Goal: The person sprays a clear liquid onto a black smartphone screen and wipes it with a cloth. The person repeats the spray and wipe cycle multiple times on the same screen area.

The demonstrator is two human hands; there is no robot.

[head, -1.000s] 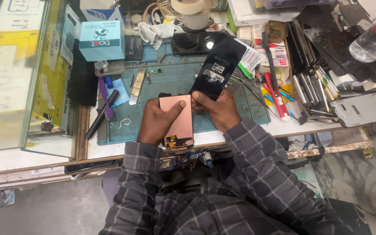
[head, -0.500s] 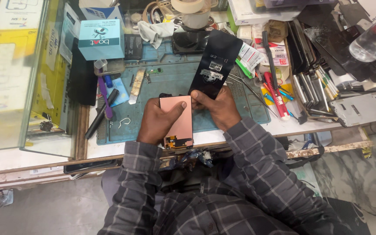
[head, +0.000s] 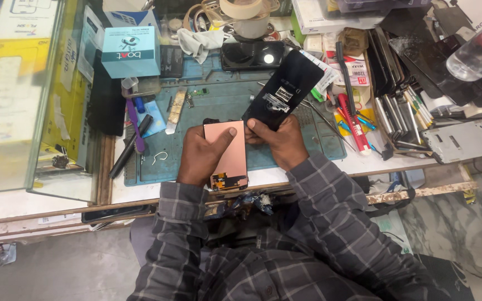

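A: Copper-backed display panel (head: 227,153): position?

B: Over the near edge of the blue work mat (head: 218,103), flex connector end toward the person. The left hand (head: 199,156) clamps it, thumb across the upper back.

A: To its right?

B: The right hand (head: 280,139) grips the lower end of a black phone back cover (head: 283,92), which is tilted up and away. Red-handled tools (head: 351,114) lie further right.

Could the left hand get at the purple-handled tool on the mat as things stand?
Probably not yet: the left hand is holding the copper-backed panel. The path to the purple-handled tool looks open once that is set down.
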